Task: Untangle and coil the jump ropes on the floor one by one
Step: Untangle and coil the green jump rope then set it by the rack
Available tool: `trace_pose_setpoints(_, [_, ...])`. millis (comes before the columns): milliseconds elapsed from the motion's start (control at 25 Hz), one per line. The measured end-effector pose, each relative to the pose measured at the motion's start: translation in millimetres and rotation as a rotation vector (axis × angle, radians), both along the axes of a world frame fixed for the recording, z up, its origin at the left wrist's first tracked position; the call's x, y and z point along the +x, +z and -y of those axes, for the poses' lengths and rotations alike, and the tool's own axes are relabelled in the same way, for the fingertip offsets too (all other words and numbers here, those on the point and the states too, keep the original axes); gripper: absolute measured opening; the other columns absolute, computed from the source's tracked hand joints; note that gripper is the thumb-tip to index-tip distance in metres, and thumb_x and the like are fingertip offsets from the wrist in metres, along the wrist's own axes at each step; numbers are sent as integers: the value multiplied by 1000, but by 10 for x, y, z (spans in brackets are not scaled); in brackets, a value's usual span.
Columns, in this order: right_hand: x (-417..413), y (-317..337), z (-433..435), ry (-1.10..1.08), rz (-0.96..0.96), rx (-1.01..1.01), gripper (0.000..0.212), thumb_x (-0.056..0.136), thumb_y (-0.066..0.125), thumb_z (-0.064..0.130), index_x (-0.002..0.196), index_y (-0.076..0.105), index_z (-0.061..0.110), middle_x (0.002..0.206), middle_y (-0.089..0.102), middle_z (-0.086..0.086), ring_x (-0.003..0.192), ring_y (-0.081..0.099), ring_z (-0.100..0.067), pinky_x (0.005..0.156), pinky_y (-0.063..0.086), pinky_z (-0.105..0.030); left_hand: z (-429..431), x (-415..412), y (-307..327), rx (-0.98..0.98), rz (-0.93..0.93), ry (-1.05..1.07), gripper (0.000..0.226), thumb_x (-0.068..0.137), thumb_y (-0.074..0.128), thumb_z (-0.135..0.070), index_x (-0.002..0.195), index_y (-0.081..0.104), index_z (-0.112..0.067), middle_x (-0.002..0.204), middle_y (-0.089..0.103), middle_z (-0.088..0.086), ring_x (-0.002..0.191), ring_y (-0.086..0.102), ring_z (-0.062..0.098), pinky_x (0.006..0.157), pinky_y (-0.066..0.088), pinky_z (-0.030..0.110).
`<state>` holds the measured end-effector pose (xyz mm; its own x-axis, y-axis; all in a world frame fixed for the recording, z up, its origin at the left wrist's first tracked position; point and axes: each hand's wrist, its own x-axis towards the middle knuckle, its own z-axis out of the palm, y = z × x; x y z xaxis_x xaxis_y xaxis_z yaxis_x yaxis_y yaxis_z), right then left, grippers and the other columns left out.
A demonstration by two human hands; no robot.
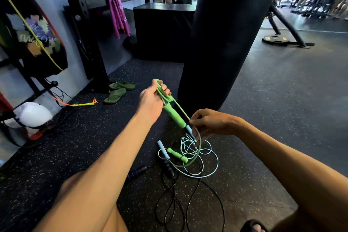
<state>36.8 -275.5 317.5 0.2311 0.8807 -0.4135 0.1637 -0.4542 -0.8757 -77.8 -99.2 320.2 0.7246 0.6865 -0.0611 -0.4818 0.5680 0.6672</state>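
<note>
Now coiling the green rope (174, 117).
Left grip (153, 100), mid-frame, clenches its handle and gathered loops; right grip (212, 123) pinches the free strand (the other handle lies on the floor (263, 100) below, among the pale rope (163, 149) and black rope (136, 172)), so the next loop likely needs slack teased free.

The left hand (153, 100) grips one green handle (174, 116) together with loops of the green rope (180, 108). The right hand (211, 123) pinches this rope near the handle's end. On the speckled floor (84, 147) below lie the second green handle (178, 155), a pale blue rope (209, 173) and a black rope (169, 205), all tangled.
</note>
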Motion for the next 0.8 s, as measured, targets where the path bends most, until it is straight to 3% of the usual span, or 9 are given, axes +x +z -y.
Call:
trace_pose_setpoints(80, [-14,4,-11,10,-10,0,11,101,49,11,105,48,1,79,63,-25,68,66,-37,80,55,-58,-11,34,-36,-6,-62,111,28,106,37,-22,87,51,-7,67,49,4,56,50,18,66,46,32])
trace_pose_setpoints(240, [-59,-4,-31,74,91,-9,18,98,56,13,105,53,-4,74,62,-21,60,66,-29,62,57,-39,46,83,-54,52,-128,235,25,104,44,-17,84,54,-6,61,56,4,55,55,19,62,51,32])
trace_pose_setpoints(320, [-95,-55,-44,81,50,-48,13,99,54,12,100,52,-1,75,63,-19,62,67,-27,61,59,-40,52,58,-43,103,-147,281,22,103,47,-16,84,54,-6,60,58,2,52,59,15,61,54,29])
trace_pose_setpoints(400, [-146,-116,-43,150,-44,-123,10,101,49,11,98,50,1,80,66,-20,69,69,-28,70,61,-45,34,36,-24,102,-134,322,21,103,48,-15,85,54,-6,62,58,3,52,60,13,61,56,28])
trace_pose_setpoints(480, [-201,-174,-44,176,-105,-168,11,103,46,11,97,48,1,79,67,-20,67,70,-28,66,61,-41,0,15,-8,94,-125,360,20,103,47,-14,85,54,-6,62,59,3,51,61,13,61,57,28])
trace_pose_setpoints(600, [-215,-102,-57,150,97,-124,19,102,49,20,88,51,7,62,59,-3,50,56,-13,47,45,-26,-60,2,-40,188,-200,424,18,103,46,-15,87,51,-8,51,61,-4,46,61,12,58,55,27])
trace_pose_setpoints(680, [-168,29,-54,168,173,-50,19,101,52,24,92,57,8,63,49,0,50,43,-8,45,32,-22,-69,11,-95,339,-322,447,15,102,47,-16,90,51,-9,48,61,-5,44,62,13,56,53,27])
trace_pose_setpoints(800, [-120,245,-34,235,175,93,27,101,51,22,101,61,-2,63,39,-1,52,32,-9,48,24,-24,-2,21,-148,614,-444,377,12,101,49,-13,95,50,-4,47,62,-3,42,61,13,52,51,25])
